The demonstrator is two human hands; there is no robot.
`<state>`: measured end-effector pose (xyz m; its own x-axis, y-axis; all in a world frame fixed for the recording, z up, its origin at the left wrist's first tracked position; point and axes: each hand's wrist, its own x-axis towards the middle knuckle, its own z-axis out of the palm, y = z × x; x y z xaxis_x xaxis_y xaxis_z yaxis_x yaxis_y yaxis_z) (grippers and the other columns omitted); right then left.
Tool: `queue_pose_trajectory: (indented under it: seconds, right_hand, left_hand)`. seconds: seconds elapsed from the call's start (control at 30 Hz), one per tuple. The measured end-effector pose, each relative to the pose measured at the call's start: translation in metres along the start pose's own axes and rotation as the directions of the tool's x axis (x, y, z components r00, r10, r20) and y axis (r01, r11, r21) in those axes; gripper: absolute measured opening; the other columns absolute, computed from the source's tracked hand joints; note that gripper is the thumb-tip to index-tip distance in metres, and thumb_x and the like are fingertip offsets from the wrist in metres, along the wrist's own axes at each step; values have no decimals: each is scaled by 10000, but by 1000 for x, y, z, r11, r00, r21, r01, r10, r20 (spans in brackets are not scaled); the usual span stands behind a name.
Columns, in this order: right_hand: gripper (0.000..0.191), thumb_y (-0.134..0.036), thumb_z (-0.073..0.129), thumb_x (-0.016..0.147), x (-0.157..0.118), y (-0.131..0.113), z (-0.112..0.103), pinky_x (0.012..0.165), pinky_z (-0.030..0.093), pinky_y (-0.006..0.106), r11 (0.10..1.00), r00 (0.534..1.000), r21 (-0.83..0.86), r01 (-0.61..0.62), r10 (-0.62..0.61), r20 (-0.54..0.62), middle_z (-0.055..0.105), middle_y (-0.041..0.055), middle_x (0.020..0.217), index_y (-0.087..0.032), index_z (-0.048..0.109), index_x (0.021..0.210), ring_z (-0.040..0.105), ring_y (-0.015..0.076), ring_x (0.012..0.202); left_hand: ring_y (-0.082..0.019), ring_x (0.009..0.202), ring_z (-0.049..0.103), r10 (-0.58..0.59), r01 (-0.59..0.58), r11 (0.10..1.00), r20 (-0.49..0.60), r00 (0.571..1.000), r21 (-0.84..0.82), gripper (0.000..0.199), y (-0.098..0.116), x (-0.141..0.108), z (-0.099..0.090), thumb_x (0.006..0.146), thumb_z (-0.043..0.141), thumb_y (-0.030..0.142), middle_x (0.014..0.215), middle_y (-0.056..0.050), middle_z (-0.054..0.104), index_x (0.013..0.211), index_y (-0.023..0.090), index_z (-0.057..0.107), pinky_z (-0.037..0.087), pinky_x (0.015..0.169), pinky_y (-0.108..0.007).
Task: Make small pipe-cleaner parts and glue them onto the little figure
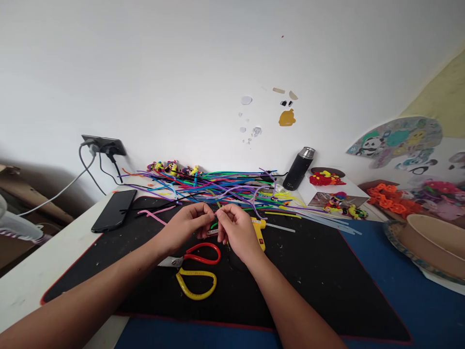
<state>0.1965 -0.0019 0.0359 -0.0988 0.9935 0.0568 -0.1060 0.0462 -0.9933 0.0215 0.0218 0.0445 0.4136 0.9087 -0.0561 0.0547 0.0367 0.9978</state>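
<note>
Orange pieces (388, 198) in box (374, 183), beyond right hand (236, 229)

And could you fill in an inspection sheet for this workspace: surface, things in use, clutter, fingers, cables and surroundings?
Surface: black mat with red edging.
Things in use: scissors with red and yellow handles lie on the mat; yellow glue gun, partly hidden.
Clutter: multicoloured pipe cleaners heaped at the back; phone at left; dark flask at back right.
Fingers: left fingers and right fingers curled close together; anything held is too small to tell.
Cables: several cables by the wall socket, left.
Surroundings: white wall with stickers.
</note>
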Motion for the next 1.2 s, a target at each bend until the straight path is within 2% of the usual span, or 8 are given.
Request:
queue_pose_trajectory:
  seconds: [0.2,0.5,0.8,1.03,1.2]
  right_hand:
    - [281,-471,678,904,0,1,-1,371,377,187,999,1000,50,16,-14,-26,551,-78,511,-202,616,851,525,98,380]
    - [305,-496,706,894,0,1,-1,378,383,192,996,1000,88,23,-22,-9,562,-76,514,-200,633,881,523,100,383]
    - [303,-497,702,888,1,1,-1,379,368,196,993,999,116,-8,14,-45,551,-77,525,-204,627,879,520,104,386]
    - [446,-558,675,925,1,2,-1,386,324,195,987,998,157,17,-6,-70,368,-109,467,-222,494,695,464,86,353]
    - [422,-599,695,906,0,0,-1,373,330,192,993,1000,113,-22,23,-14,493,-81,503,-206,593,793,482,89,366]
  left_hand:
    - [-117,522,552,12,-16,992,-31,999,-128,439,6,-1,2,822,810,580,659,24,611,774,182,631,458,550,-260]
    - [-117,549,578,6,-4,996,22,1000,-90,463,7,-3,1,831,812,593,677,17,619,776,173,625,431,560,-248]
    - [-124,535,563,45,-46,997,-18,999,-60,422,8,-3,2,851,787,561,663,27,604,768,190,605,448,557,-263]
    - [-130,565,520,127,-118,988,-91,988,100,434,13,-4,0,885,734,604,636,35,573,791,198,610,423,575,-259]
    - [-137,591,523,205,-172,953,-111,972,250,437,19,-7,1,886,700,626,678,30,582,806,202,625,414,575,-258]
